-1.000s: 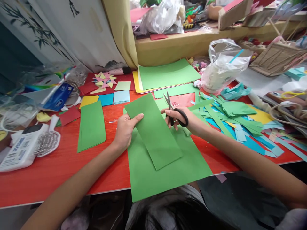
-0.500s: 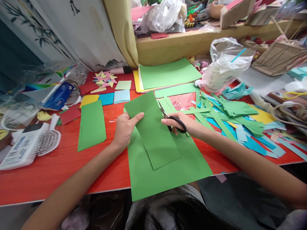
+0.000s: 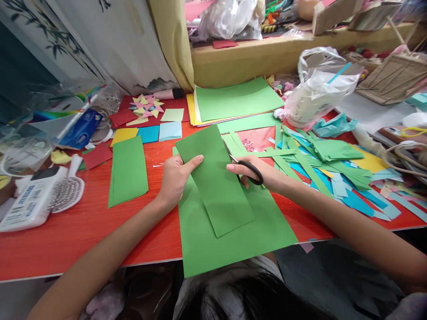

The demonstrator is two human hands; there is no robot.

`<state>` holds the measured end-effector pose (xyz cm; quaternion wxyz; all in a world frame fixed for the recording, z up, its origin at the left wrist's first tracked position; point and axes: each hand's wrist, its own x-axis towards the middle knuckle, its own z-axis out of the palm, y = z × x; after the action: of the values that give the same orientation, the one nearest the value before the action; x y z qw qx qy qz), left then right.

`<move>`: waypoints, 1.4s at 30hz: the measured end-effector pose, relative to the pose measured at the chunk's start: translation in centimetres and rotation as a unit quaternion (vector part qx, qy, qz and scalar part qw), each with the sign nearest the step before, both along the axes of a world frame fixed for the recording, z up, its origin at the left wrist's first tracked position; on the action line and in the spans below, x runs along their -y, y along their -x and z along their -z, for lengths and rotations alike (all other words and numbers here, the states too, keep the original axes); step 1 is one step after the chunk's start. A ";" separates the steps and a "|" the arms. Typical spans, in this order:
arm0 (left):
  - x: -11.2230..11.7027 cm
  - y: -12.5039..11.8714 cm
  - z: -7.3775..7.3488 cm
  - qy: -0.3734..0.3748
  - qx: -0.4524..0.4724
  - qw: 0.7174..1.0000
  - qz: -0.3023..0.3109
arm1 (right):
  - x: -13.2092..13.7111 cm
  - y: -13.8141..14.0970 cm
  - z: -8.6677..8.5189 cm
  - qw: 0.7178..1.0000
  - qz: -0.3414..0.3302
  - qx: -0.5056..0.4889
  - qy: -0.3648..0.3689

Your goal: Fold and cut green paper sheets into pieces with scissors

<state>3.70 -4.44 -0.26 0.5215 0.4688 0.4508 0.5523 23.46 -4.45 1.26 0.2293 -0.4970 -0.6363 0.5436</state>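
My left hand (image 3: 175, 178) pinches the left edge of a long green paper rectangle (image 3: 213, 178), thumb on top. This piece lies tilted over a larger green sheet (image 3: 233, 235) that hangs over the red table's near edge. My right hand (image 3: 258, 171) grips black-handled scissors (image 3: 248, 171) at the rectangle's right edge; the blades point left and touch the paper.
A second green rectangle (image 3: 127, 171) lies to the left. Green and blue paper strips (image 3: 320, 164) pile up on the right. A stack of coloured sheets (image 3: 233, 102) sits behind, near a plastic bag (image 3: 316, 89). A calculator (image 3: 28, 204) and hairbrush (image 3: 65, 193) rest far left.
My right hand swung the scissors from pointing up and away down to the left, bringing the blades against the green rectangle's right edge. My left hand kept its hold.
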 end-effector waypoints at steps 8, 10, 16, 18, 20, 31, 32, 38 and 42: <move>0.0 0.1 0.2 0.009 -0.005 1.000 -0.001 | 0.2 0.0 -0.3 1.000 0.013 -0.001 0.002; 0.0 0.1 0.3 0.006 -0.003 1.000 0.003 | 0.2 0.1 -0.2 1.000 0.014 0.000 -0.002; 0.0 0.0 0.2 0.006 0.004 1.000 0.005 | 0.4 0.0 0.3 1.000 0.016 -0.011 -0.017; 0.0 0.0 0.2 0.008 0.008 1.000 0.010 | 0.4 0.0 0.4 1.000 0.016 -0.010 -0.020; 0.0 0.0 0.2 0.011 0.013 1.000 0.016 | 0.5 0.0 0.4 1.000 0.019 -0.005 -0.022; -1.3 1.0 0.2 -0.028 0.011 0.999 -0.045 | 0.2 -0.2 -0.7 1.000 -0.014 0.009 -0.012; -1.4 1.1 0.2 -0.029 0.012 0.998 -0.053 | 0.2 -0.2 -0.7 1.000 -0.017 0.015 -0.014; -1.4 1.2 0.4 -0.021 0.019 0.996 -0.089 | 0.4 0.0 -0.9 0.998 0.004 0.058 -0.018; -1.3 1.1 0.5 -0.005 0.009 0.998 -0.063 | 0.5 0.0 -0.7 0.998 0.003 0.060 -0.008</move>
<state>2.56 -3.17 -0.76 0.4874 0.4371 0.4721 0.5904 23.45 -4.90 1.95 0.1966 -0.5282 -0.6521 0.5071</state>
